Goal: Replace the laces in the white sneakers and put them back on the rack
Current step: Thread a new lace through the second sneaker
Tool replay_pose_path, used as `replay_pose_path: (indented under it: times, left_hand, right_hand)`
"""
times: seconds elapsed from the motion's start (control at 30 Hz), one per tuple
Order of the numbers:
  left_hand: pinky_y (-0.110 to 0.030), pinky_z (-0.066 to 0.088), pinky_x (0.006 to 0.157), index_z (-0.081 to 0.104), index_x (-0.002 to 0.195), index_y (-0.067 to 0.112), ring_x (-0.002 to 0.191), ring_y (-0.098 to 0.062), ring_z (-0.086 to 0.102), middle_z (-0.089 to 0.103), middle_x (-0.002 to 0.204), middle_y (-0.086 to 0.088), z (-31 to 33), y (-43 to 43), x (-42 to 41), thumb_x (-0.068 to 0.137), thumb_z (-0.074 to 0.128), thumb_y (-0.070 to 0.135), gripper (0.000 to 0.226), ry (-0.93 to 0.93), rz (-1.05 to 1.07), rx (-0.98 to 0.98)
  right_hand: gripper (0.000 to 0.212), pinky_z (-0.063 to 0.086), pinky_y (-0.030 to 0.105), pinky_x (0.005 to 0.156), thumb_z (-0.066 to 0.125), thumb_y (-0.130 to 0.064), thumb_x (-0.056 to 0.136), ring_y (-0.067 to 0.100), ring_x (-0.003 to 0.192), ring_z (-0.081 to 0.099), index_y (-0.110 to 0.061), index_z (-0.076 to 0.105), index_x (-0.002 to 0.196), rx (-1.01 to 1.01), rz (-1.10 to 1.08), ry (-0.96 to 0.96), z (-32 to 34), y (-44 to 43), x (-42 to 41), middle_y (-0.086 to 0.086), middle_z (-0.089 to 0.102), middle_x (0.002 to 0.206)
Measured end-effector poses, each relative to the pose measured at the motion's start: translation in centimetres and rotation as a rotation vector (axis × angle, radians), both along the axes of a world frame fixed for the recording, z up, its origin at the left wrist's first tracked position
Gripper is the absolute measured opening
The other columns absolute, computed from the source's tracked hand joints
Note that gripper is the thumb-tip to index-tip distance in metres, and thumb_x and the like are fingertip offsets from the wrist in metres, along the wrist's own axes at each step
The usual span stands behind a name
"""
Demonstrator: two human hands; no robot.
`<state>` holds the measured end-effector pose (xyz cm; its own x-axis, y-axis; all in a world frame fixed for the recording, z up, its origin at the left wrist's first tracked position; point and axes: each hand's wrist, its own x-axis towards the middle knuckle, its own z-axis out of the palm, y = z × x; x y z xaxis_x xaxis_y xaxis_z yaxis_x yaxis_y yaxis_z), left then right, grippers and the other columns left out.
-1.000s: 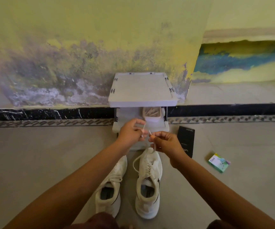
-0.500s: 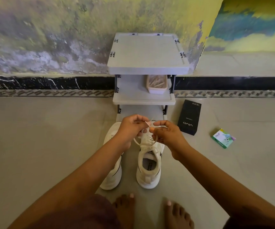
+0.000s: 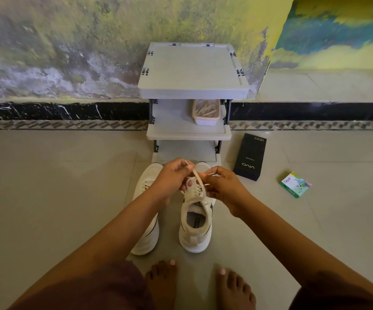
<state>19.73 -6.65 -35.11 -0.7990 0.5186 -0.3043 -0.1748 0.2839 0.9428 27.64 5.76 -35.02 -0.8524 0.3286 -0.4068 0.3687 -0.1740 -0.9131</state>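
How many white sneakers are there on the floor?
2. The left sneaker stands before the rack, partly under the left forearm; the right sneaker stands beside it, its lace pinched by left hand and right hand.

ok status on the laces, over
Left hand and right hand pinch lace above one sneaker. Other sneaker beside it, both off rack. Tub on middle shelf.

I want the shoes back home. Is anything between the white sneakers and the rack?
Nothing visible. The two white mesh sneakers stand on the floor, toes right at the grey plastic rack's lowest shelf. The black cardboard box lies off to the right.
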Motion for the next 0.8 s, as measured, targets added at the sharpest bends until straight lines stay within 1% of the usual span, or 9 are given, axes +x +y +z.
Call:
replay_pose_path:
  times: [0.1, 0.23, 0.3, 0.37, 0.43, 0.5, 0.57, 0.7, 0.8]
  left_hand:
    - [-0.022, 0.047, 0.060, 0.057, 0.096, 0.019, 0.078, -0.016, 0.061, 0.065, 0.093, -0.007, 0.30, 0.19, -0.30, 0.099, 0.043, 0.021, 0.015, 0.001, 0.081, -0.043]
    - [-0.023, 0.047, 0.064, 0.055, 0.093, 0.020, 0.083, -0.017, 0.060, 0.063, 0.093, -0.005, 0.63, 0.53, 0.01, 0.098, 0.045, 0.021, 0.012, 0.133, 0.044, -0.095]
    - [-0.025, 0.051, 0.066, 0.055, 0.098, 0.017, 0.084, -0.017, 0.061, 0.063, 0.096, -0.007, 0.77, 0.79, 0.17, 0.098, 0.046, 0.020, 0.010, 0.224, 0.020, -0.124]
    - [-0.033, 0.055, 0.077, 0.056, 0.101, 0.014, 0.088, -0.020, 0.063, 0.064, 0.100, -0.008, 0.87, 0.85, 0.14, 0.097, 0.047, 0.019, 0.011, 0.286, 0.025, -0.157]
    - [-0.037, 0.054, 0.083, 0.057, 0.099, 0.013, 0.090, -0.021, 0.063, 0.063, 0.102, -0.008, 0.90, 0.79, 0.07, 0.097, 0.048, 0.017, 0.010, 0.325, 0.027, -0.193]
    - [-0.035, 0.054, 0.077, 0.058, 0.095, 0.013, 0.088, -0.020, 0.062, 0.065, 0.102, -0.008, 0.87, 0.65, 0.01, 0.095, 0.050, 0.015, 0.008, 0.334, 0.017, -0.217]
    - [-0.027, 0.049, 0.063, 0.058, 0.093, 0.013, 0.078, -0.015, 0.060, 0.065, 0.099, -0.007, 0.70, 0.45, -0.04, 0.092, 0.055, 0.015, 0.004, 0.314, 0.021, -0.229]
    - [-0.022, 0.040, 0.050, 0.052, 0.097, 0.017, 0.062, -0.010, 0.053, 0.064, 0.085, -0.005, 0.55, -0.03, 0.03, 0.087, 0.064, 0.020, 0.015, 0.264, -0.040, -0.252]
    - [-0.016, 0.039, 0.045, 0.052, 0.096, 0.018, 0.056, -0.010, 0.054, 0.070, 0.083, -0.012, 0.71, -0.13, 0.18, 0.086, 0.065, 0.019, 0.016, 0.306, -0.101, -0.259]
  right_hand:
    - [0.007, 0.053, 0.020, 0.057, 0.056, -0.013, 0.092, 0.012, 0.061, 0.064, -0.012, 0.057, 0.085, -0.104, 0.084, -0.001, 0.17, -0.17, 0.12, 0.004, 0.068, 0.074]
    - [0.012, 0.053, 0.027, 0.074, 0.052, -0.019, 0.094, 0.025, 0.089, 0.065, -0.015, 0.056, 0.083, 0.014, 0.082, -0.012, -0.10, -0.58, -0.11, 0.012, 0.068, 0.094]
    - [0.018, 0.053, 0.031, 0.082, 0.050, -0.018, 0.094, 0.028, 0.096, 0.066, -0.015, 0.061, 0.079, -0.041, 0.094, 0.020, 0.00, -0.61, -0.17, 0.014, 0.070, 0.097]
    - [0.023, 0.055, 0.031, 0.081, 0.049, -0.015, 0.094, 0.024, 0.090, 0.069, -0.016, 0.065, 0.078, -0.171, 0.116, 0.050, 0.30, -0.51, -0.05, 0.011, 0.073, 0.091]
    - [0.021, 0.057, 0.026, 0.071, 0.047, -0.014, 0.095, 0.018, 0.079, 0.070, -0.015, 0.064, 0.083, -0.235, 0.132, 0.053, 0.45, -0.44, 0.06, 0.007, 0.074, 0.083]
    - [0.016, 0.056, 0.025, 0.069, 0.047, -0.015, 0.096, 0.014, 0.069, 0.068, -0.013, 0.060, 0.087, -0.201, 0.127, 0.038, 0.26, -0.40, 0.11, 0.004, 0.071, 0.076]
    - [0.011, 0.055, 0.026, 0.071, 0.049, -0.015, 0.096, 0.012, 0.063, 0.062, -0.013, 0.056, 0.089, -0.112, 0.103, 0.028, 0.09, -0.16, 0.07, 0.001, 0.067, 0.070]
    - [0.011, 0.052, 0.022, 0.068, 0.049, -0.012, 0.095, 0.012, 0.066, 0.058, -0.016, 0.053, 0.085, 0.066, 0.096, 0.042, 0.19, 0.33, 0.19, 0.000, 0.063, 0.068]
    - [0.012, 0.051, 0.015, 0.059, 0.049, -0.011, 0.095, 0.009, 0.065, 0.057, -0.016, 0.051, 0.085, 0.173, 0.102, 0.050, 0.17, 0.14, 0.03, 0.001, 0.062, 0.073]
